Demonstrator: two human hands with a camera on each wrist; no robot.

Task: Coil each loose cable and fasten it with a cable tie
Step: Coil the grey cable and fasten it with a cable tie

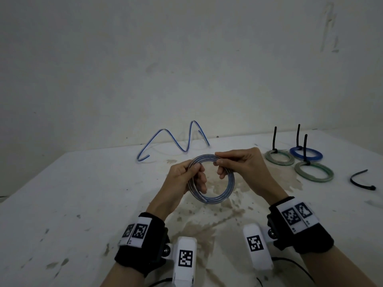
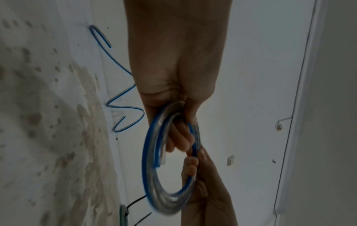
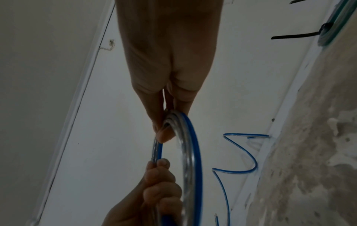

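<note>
A clear cable with a blue stripe is wound into a round coil (image 1: 223, 192) (image 2: 152, 175) (image 3: 190, 160), held above the middle of the white table (image 1: 87, 193). My left hand (image 1: 187, 176) (image 2: 173, 85) grips the coil's left side, fingers curled through the ring. My right hand (image 1: 238, 162) (image 3: 166, 94) pinches its top right between thumb and fingers. A loose black cable tie (image 1: 362, 180) lies on the table at the right.
An uncoiled blue-striped cable (image 1: 176, 139) (image 2: 119, 97) (image 3: 241, 156) zigzags along the back edge by the wall. Three tied coils (image 1: 298, 160) with upright black tie tails sit at the back right. Brown stains mark the table centre.
</note>
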